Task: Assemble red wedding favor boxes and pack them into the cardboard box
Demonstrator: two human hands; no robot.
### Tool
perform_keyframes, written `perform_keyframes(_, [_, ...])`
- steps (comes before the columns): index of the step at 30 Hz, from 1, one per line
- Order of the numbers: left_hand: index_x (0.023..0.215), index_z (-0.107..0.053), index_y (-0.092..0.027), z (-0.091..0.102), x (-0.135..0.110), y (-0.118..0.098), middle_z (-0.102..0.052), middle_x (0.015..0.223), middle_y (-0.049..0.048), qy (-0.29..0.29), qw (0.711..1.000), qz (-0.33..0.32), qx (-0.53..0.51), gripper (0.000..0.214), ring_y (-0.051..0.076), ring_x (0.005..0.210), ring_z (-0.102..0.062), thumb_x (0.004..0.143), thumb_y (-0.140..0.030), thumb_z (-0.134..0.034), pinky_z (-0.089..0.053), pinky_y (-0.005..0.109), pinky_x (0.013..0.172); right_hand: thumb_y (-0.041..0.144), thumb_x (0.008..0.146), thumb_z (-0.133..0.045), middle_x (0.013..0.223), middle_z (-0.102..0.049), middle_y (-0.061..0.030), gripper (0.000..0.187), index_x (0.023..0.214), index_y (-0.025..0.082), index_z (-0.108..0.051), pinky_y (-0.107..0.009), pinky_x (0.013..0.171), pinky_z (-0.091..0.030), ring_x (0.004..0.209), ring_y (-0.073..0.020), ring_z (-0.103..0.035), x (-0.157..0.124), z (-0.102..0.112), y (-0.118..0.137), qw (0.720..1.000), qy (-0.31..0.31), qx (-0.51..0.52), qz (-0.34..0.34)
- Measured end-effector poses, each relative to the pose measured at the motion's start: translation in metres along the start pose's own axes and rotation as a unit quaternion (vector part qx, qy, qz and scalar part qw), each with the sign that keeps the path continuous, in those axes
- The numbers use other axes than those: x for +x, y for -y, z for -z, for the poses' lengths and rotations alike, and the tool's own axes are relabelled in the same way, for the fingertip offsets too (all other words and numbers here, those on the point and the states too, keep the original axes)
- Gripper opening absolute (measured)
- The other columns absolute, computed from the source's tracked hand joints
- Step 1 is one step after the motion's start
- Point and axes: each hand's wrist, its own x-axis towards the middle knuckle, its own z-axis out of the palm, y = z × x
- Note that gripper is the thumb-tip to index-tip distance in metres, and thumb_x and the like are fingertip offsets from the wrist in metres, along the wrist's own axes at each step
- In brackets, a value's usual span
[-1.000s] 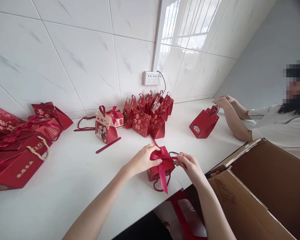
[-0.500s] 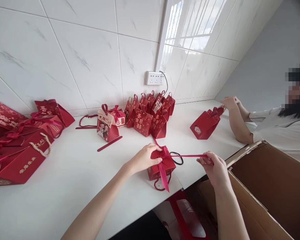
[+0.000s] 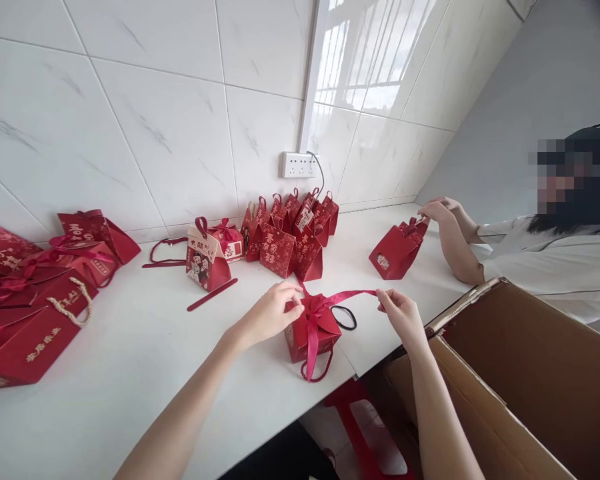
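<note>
A small red gift box (image 3: 297, 337) with a dark-pink ribbon bow sits near the table's front edge. Its twisted red cord handle (image 3: 323, 373) hangs on the near side. My right hand (image 3: 403, 317) pinches one end of the ribbon (image 3: 347, 295), drawn out rightward from the knot. Another ribbon tail droops over the front of the box. At the box's upper left is my left hand (image 3: 275, 308), thumb and fingers apart, fingertips close to the ribbon strand behind the knot. A black hair tie (image 3: 347, 319) lies just right of the box.
Several red gift boxes (image 3: 279, 250) stand by the wall, with larger ones (image 3: 40, 333) at left. A red strip (image 3: 213, 295) lies near a cartoon-printed box (image 3: 205, 260). Right of me are a cardboard carton (image 3: 480, 373) and another person's hands (image 3: 437, 208) near a red box (image 3: 396, 252).
My left hand has loosened from the knot and shifted to the box's left edge. The ribbon in my right hand now looks wider and slacker. The camera view has shifted slightly.
</note>
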Motion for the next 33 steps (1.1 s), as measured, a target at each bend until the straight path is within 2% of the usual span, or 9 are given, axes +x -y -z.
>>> perform_keyframes(4, [0.070, -0.051, -0.020, -0.008, -0.003, -0.014, -0.062, 0.082, 0.0017, -0.028, 0.998, 0.013, 0.063, 0.029, 0.019, 0.080, -0.060, 0.090, -0.041, -0.044, -0.048, 0.035, 0.076, 0.058, 0.074, -0.052, 0.073, -0.060, -0.0062, 0.040, 0.073, 0.018, -0.059, -0.035, 0.068, -0.045, 0.072, -0.0218, -0.058, -0.001, -0.011, 0.003, 0.992, -0.054, -0.110, 0.039])
perform_keyframes(7, [0.074, -0.052, -0.018, -0.028, -0.003, -0.023, -0.061, 0.082, 0.0047, -0.024, 0.988, 0.008, 0.151, 0.036, 0.024, 0.084, -0.058, 0.083, -0.053, -0.054, -0.046, 0.040, 0.079, 0.052, 0.077, -0.054, 0.102, -0.059, -0.0126, 0.040, 0.096, 0.018, -0.061, -0.042, 0.088, -0.045, 0.102, -0.0270, -0.057, -0.012, -0.030, 0.017, 0.973, -0.100, -0.117, 0.170])
perform_keyframes(11, [0.084, -0.055, -0.018, -0.040, -0.005, -0.029, -0.065, 0.092, 0.0062, 0.002, 0.987, 0.036, 0.156, 0.010, 0.023, 0.088, -0.060, 0.088, -0.025, -0.050, -0.044, 0.034, 0.077, 0.044, 0.087, -0.049, 0.121, -0.055, -0.0094, 0.030, 0.106, 0.023, -0.061, -0.038, 0.091, -0.047, 0.112, -0.0225, -0.055, -0.024, -0.052, 0.040, 0.954, 0.090, -0.098, 0.269])
perform_keyframes(14, [0.081, -0.055, -0.021, -0.022, -0.009, -0.030, -0.067, 0.085, 0.0005, 0.032, 0.992, 0.046, 0.112, 0.014, 0.017, 0.076, -0.062, 0.088, -0.021, -0.043, -0.041, 0.027, 0.066, 0.042, 0.088, -0.050, 0.112, -0.061, -0.0059, 0.026, 0.102, 0.024, -0.063, -0.037, 0.091, -0.048, 0.105, -0.0202, -0.059, -0.024, -0.056, 0.043, 0.950, 0.184, -0.073, 0.240])
perform_keyframes(18, [0.078, -0.056, -0.023, 0.024, -0.022, -0.031, -0.065, 0.076, -0.0007, 0.107, 0.983, 0.092, 0.121, 0.015, 0.018, 0.070, -0.061, 0.086, -0.029, -0.046, -0.037, 0.026, 0.059, 0.046, 0.088, -0.050, 0.099, -0.065, -0.0056, 0.030, 0.094, 0.021, -0.065, -0.039, 0.091, -0.049, 0.094, -0.0197, -0.062, -0.021, -0.052, 0.035, 0.960, 0.202, -0.047, 0.189])
perform_keyframes(22, [0.087, -0.061, -0.021, 0.051, -0.033, -0.034, -0.066, 0.093, 0.0051, 0.162, 0.937, 0.210, 0.228, 0.012, 0.024, 0.085, -0.062, 0.079, -0.028, -0.056, -0.038, 0.029, 0.063, 0.049, 0.090, -0.044, 0.105, -0.063, -0.0075, 0.037, 0.100, 0.020, -0.065, -0.039, 0.086, -0.051, 0.090, -0.0193, -0.063, -0.022, -0.052, 0.030, 0.961, 0.202, -0.048, 0.185])
perform_keyframes(25, [0.102, -0.058, -0.017, 0.037, -0.030, -0.036, -0.061, 0.110, 0.0103, 0.102, 0.949, 0.145, 0.260, 0.029, 0.028, 0.103, -0.057, 0.084, -0.039, -0.053, -0.041, 0.033, 0.078, 0.046, 0.091, -0.042, 0.112, -0.061, -0.0079, 0.036, 0.106, 0.021, -0.063, -0.037, 0.087, -0.050, 0.100, -0.0198, -0.060, -0.023, -0.056, 0.031, 0.953, 0.214, -0.042, 0.209])
perform_keyframes(28, [0.106, -0.055, -0.016, 0.009, -0.020, -0.035, -0.059, 0.108, 0.0103, 0.087, 0.970, 0.075, 0.212, 0.038, 0.027, 0.100, -0.058, 0.091, -0.047, -0.037, -0.041, 0.034, 0.079, 0.042, 0.091, -0.043, 0.111, -0.061, -0.0072, 0.031, 0.106, 0.022, -0.062, -0.037, 0.088, -0.050, 0.102, -0.0192, -0.059, -0.023, -0.062, 0.031, 0.949, 0.223, -0.048, 0.218])
perform_keyframes(33, [0.088, -0.053, -0.019, -0.009, -0.010, -0.025, -0.056, 0.099, 0.0050, 0.104, 0.976, 0.117, 0.151, 0.026, 0.021, 0.078, -0.060, 0.087, -0.044, -0.047, -0.040, 0.030, 0.064, 0.039, 0.085, -0.050, 0.111, -0.058, -0.0074, 0.021, 0.086, 0.021, -0.061, -0.037, 0.083, -0.048, 0.097, -0.0198, -0.058, -0.030, -0.064, 0.033, 0.955, 0.177, -0.097, 0.217])
